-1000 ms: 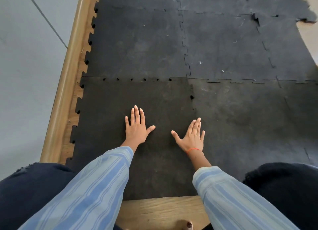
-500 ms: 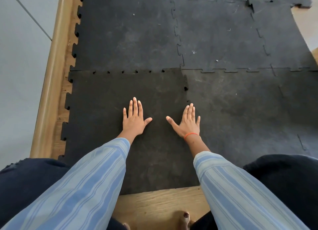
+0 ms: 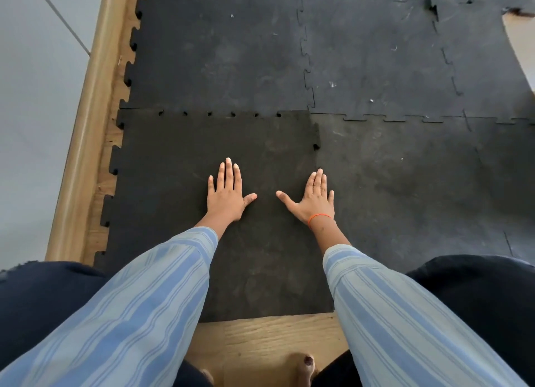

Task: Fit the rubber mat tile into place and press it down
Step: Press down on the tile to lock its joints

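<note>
— Wooden flooring [image 3: 278, 346] carries everything: bare planks show at its near edge and in a strip along its left edge, beside a pale raised border [image 3: 86, 143]. Laid rubber mats [image 3: 376, 53] cover the far and right parts.

— And the tile being fitted?

— That darker rubber mat tile [image 3: 179, 161] sits at the near-left of the matting. Its far edge meets the laid mats, but small open notches [image 3: 210, 114] run along that seam, so I judge the teeth there are not fully seated. One more gap [image 3: 316, 147] shows on its right seam, toward the far end.

— Where are the hands against that?

— Both lie flat on the tile, palms down, fingers spread, gripping nothing. The left hand [image 3: 227, 197] rests near the tile's middle. The right hand [image 3: 314, 202] lies by the tile's right edge, fingertips about on the seam; an orange band [image 3: 318, 217] circles its wrist.

— So what does the next press turn on?

— The unseated joints lie ahead of both hands, toward the far edge. The right hand is nearer the right-seam gap; the left is nearer the row of notches. Pressing should travel forward, I'd say.
</note>
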Available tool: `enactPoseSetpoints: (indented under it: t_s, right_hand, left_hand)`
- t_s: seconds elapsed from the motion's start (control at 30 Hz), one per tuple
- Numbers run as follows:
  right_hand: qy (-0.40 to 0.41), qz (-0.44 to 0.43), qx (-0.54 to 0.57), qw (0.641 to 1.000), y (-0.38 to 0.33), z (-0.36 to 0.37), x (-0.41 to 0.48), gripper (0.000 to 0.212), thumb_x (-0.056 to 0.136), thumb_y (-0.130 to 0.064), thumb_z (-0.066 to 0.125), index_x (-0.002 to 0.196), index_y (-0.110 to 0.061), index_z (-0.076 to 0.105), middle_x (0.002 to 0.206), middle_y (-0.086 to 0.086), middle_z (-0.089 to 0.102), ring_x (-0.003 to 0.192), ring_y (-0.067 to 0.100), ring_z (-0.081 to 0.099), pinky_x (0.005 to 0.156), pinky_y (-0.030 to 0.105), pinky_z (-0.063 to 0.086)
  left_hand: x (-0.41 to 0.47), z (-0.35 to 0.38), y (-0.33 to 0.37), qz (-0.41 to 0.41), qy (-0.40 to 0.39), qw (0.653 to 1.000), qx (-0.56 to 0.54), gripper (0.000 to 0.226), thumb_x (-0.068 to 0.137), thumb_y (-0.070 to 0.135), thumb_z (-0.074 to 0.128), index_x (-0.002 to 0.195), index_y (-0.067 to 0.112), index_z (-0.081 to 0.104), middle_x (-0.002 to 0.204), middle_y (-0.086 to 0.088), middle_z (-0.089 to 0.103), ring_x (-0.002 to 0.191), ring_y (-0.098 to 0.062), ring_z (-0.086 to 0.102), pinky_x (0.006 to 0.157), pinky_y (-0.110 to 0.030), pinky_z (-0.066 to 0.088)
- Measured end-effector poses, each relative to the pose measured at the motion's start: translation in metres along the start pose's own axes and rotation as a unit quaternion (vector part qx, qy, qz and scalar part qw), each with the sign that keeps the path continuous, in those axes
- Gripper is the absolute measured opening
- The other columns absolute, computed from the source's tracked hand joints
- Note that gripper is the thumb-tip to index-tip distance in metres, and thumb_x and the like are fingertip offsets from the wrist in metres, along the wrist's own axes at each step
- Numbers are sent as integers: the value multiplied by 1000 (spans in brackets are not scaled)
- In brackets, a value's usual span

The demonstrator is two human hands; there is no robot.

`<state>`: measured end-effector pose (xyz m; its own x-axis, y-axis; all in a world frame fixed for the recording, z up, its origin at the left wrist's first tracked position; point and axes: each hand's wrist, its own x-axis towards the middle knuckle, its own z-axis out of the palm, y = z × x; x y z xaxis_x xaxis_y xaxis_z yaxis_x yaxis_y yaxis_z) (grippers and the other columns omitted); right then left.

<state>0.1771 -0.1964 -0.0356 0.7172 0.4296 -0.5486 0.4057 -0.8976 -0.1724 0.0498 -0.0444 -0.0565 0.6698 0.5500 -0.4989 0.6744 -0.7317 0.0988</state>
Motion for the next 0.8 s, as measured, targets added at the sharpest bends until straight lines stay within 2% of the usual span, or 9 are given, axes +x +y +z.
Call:
enactPoseSetpoints:
  t_s: [0.1, 0.2, 0.47, 0.63, 0.8]
  right_hand:
    - [80, 31, 1, 996, 7, 33, -38, 92, 93, -66, 25, 152, -5, -9, 162, 9, -15, 150, 20, -13, 123, 43, -3]
    - [125, 75, 15, 989, 10, 65, -79, 83, 97, -57, 21, 151, -1, -8, 162, 14, -13, 150, 24, -12, 123, 43, -2]
    - [68, 82, 56, 993, 16, 70, -79, 97, 92, -66, 28, 150, 2, -11, 160, 18, -17, 149, 27, -17, 122, 42, -7]
    - [75, 78, 51, 993, 16, 73, -79, 103, 89, -70, 29, 150, 1, -13, 160, 17, -19, 149, 26, -18, 122, 42, -8]
    - [142, 101, 48, 983, 26, 90, -104, 85, 96, -58, 27, 151, -1, -6, 161, 15, -10, 151, 26, -8, 124, 41, -2]
  left_hand:
    - [-2, -4, 0, -1, -5, 1000, 3, 86, 96, 61, 23, 152, 7, -16, 160, -10, -24, 149, -24, -17, 122, -45, 3]
    - [-4, -6, -2, 3, -14, 1000, 4, 86, 97, 61, 23, 152, 7, -16, 160, -11, -24, 149, -24, -16, 122, -45, 4]
    - [-2, -6, 1, 3, -20, 1000, 21, 86, 97, 61, 21, 152, 5, -16, 160, -13, -24, 149, -26, -15, 121, -47, 5]
    - [-1, -5, 0, 4, -17, 1000, 21, 86, 96, 61, 21, 152, 5, -14, 160, -14, -23, 150, -27, -14, 120, -48, 5]
    - [-3, -6, 0, 11, -20, 1000, 14, 86, 96, 61, 20, 152, 5, -14, 160, -14, -23, 150, -27, -14, 121, -48, 5]
